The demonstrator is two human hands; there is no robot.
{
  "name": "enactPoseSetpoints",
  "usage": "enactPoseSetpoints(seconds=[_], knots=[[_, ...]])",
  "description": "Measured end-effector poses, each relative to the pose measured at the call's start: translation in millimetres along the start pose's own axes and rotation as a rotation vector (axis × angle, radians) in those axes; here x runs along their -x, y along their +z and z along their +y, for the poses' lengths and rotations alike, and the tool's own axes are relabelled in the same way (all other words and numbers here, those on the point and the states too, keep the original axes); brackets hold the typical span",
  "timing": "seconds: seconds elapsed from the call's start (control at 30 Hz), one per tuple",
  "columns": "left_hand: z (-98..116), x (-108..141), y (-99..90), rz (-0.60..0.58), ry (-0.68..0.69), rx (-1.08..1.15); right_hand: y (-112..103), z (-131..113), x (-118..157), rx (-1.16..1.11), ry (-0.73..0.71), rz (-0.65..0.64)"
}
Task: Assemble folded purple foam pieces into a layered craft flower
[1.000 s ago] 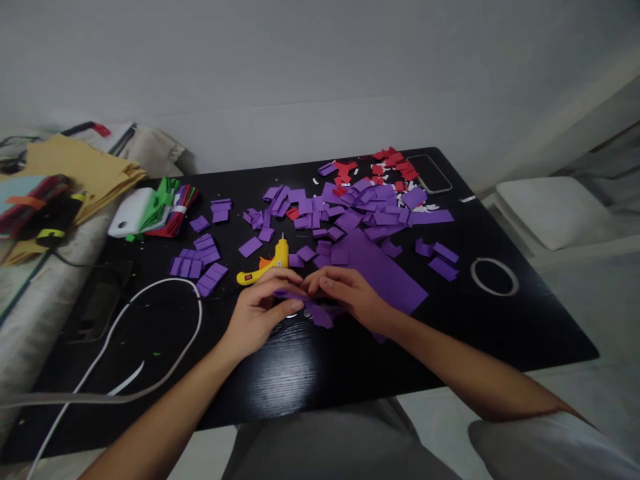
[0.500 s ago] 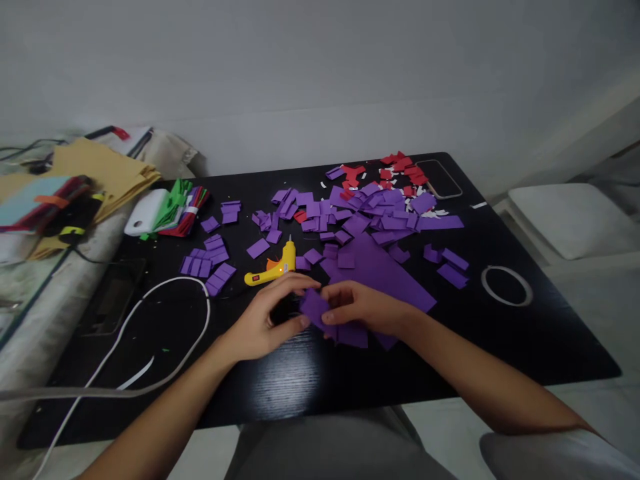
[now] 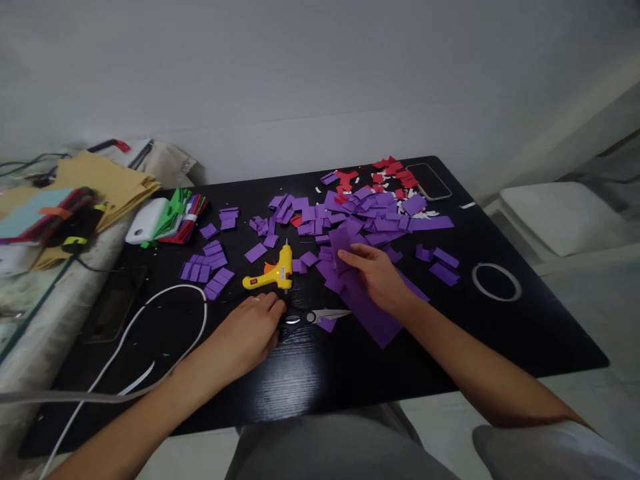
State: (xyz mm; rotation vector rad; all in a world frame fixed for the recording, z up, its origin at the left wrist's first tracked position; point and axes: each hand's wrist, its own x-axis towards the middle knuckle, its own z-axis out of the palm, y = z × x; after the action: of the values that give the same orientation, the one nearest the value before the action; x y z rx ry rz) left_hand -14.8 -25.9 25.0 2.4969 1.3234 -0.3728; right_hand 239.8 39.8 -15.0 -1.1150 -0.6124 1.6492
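Note:
My right hand point(image 3: 377, 273) pinches a purple piece point(image 3: 341, 245) between thumb and fingers, above a large purple sheet point(image 3: 373, 313). Lower down and to the left, my left hand point(image 3: 255, 330) has its fingers closed at the black handles of the scissors point(image 3: 311, 317). The blades point right, and a small purple scrap point(image 3: 327, 324) lies by them. Just above my left hand is a yellow glue gun point(image 3: 273, 272) with its nozzle up. A heap of purple pieces point(image 3: 373, 207) spreads behind my right hand.
Red scraps point(image 3: 395, 175) and white bits lie at the back of the black table point(image 3: 350, 377). Purple strips point(image 3: 200, 267) and a white cable point(image 3: 204, 320) are on the left. A ring point(image 3: 517, 287) lies on the right. Bundled sheets point(image 3: 183, 217) stand at the back left.
My left hand has let go of the purple piece and moved down and left to the scissors, which now show. My right hand has moved up with a purple piece.

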Motion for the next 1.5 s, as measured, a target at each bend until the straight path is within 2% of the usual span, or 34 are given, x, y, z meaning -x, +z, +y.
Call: enactPoseSetpoints(seconds=[0.13, 0.27, 0.4, 0.57, 0.67, 0.8, 0.97, 1.13, 1.33, 1.5], knots=[[-1.3, 4.7, -5.4, -0.046, 0.040, -0.033, -4.7, -0.6, -4.9, 0.026, -0.057, 0.011], [-19.5, 22.1, -8.6, 0.010, 0.010, 0.145, -6.5, -1.3, -8.0, -0.015, -0.057, -0.019], [-39.0, 33.8, -10.7, 0.125, 0.002, 0.416, -5.1, -0.6, -7.1, -0.074, -0.076, -0.010], [-49.5, 25.4, -6.9, 0.349, -0.130, 0.561, -2.5, -1.1, 0.5, 0.001, -0.111, -0.107], [-53.0, 17.7, -2.1, 0.331, -0.141, 0.580, -1.6, -1.3, 4.8, 0.014, -0.125, -0.140], [-52.9, 15.2, -1.2, 0.299, -0.182, 0.565, -3.0, -0.7, 6.7, 0.042, -0.162, -0.176], [-44.9, 12.0, -3.7, 0.370, -0.232, 0.530, -5.0, 1.5, 7.5, 0.079, -0.196, -0.203], [-36.7, 4.4, -4.7, 0.432, -0.195, 0.528, -1.7, -1.3, 13.0, 0.209, -0.274, -0.198], [-31.0, -3.3, -4.2, 0.408, -0.176, 0.504, -1.1, 0.0, 13.2, 0.332, -0.351, -0.243], [-32.0, -4.2, 3.4, 0.480, -0.168, 0.443, -2.3, 5.9, 15.4, 0.511, -0.518, -0.205]])
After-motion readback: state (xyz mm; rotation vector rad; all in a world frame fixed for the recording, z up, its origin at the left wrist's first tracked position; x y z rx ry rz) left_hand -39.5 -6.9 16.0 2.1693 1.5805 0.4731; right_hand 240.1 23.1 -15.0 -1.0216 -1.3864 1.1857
